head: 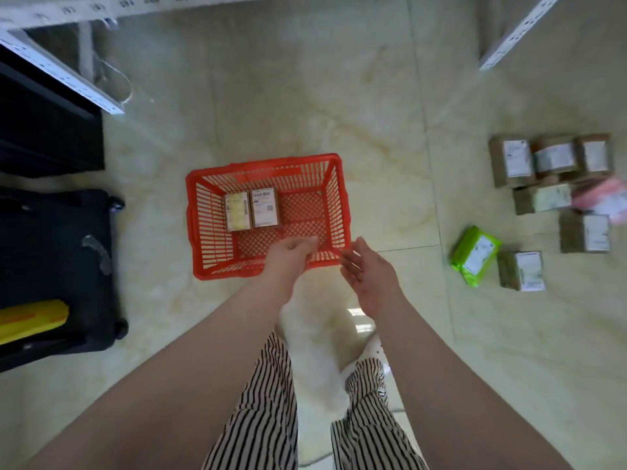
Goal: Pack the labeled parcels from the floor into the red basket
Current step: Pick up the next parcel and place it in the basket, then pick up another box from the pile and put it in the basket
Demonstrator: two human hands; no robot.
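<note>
The red basket (pixel 203 232) stands on the floor in front of me. Two labeled parcels lie side by side on its bottom: a yellowish one (pixel 236 211) and a brown one (pixel 265 207). My left hand (pixel 291 254) hovers over the basket's near rim, fingers relaxed and holding nothing. My right hand (pixel 368 274) is just off the basket's near right corner, fingers straight, empty. To the right on the floor lie a green parcel (pixel 475 260), a brown parcel (pixel 521 270) beside it, and a cluster of several brown labeled parcels (pixel 549 174).
A black suitcase (pixel 51 266) with a yellow package (pixel 32 318) on it lies at the left. White metal shelf posts (pixel 61 74) and a dark shelf stand at the upper left; another post (pixel 515 32) at the upper right. My striped trouser legs (pixel 268 401) are below.
</note>
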